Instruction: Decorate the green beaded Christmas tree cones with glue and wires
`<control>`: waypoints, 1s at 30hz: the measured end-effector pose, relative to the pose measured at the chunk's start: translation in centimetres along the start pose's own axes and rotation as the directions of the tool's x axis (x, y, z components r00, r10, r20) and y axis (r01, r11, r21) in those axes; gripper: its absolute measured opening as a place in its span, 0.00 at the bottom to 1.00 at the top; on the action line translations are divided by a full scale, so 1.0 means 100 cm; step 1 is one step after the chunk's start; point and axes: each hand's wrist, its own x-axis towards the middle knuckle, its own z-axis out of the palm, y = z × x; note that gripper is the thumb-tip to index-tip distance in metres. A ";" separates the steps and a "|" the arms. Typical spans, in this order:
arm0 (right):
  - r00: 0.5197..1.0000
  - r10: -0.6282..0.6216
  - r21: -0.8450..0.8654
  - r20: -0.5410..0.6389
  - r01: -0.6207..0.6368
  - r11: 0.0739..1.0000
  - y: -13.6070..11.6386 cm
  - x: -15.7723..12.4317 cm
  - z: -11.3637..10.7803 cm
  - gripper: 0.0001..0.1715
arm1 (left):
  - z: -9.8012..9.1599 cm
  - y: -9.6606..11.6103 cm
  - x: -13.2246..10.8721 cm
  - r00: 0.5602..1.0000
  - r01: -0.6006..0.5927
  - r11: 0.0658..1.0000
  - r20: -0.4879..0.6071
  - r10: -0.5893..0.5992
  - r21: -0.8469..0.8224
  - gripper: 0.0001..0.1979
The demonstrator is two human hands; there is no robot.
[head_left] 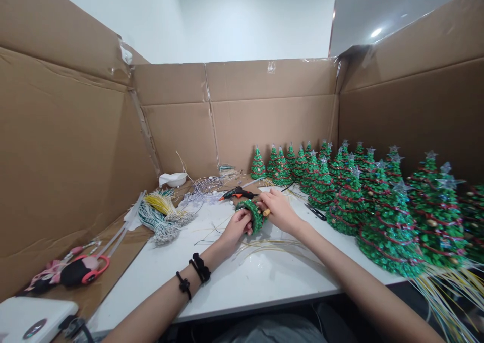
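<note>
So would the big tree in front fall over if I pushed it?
Probably not easily: the front tree gets wider toward its base. Its outside may squash a bit, because it looks bushy. Its clear star might snap, since its points look thin.

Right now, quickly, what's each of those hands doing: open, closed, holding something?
Left hand: closed, holding the green tinsel piece.
Right hand: closed, holding a tan handle.

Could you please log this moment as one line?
left hand: holding green tree | right hand: gripping tan handle beside tree | glue gun: lying beyond tree
</note>
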 end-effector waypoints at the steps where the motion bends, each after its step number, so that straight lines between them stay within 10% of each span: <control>1: 1.000 0.006 -0.014 -0.008 -0.006 1.000 0.001 0.000 0.000 0.09 | 0.000 0.000 0.000 1.000 -0.001 1.000 0.000 0.001 0.011 0.09; 14: 0.999 -0.033 -0.052 -0.009 0.032 0.998 0.003 0.000 0.000 0.09 | 0.003 0.009 -0.003 0.992 -0.105 0.921 -0.020 0.121 0.375 0.11; 23: 0.997 -0.017 -0.012 -0.078 0.016 1.000 0.010 -0.001 -0.007 0.09 | 0.000 0.021 -0.014 0.908 -0.216 0.276 0.088 0.410 0.937 0.12; 30: 0.995 -0.034 -0.138 -0.092 0.021 0.990 0.007 0.000 -0.002 0.09 | 0.000 0.021 -0.013 0.902 -0.183 0.110 0.122 0.414 0.977 0.11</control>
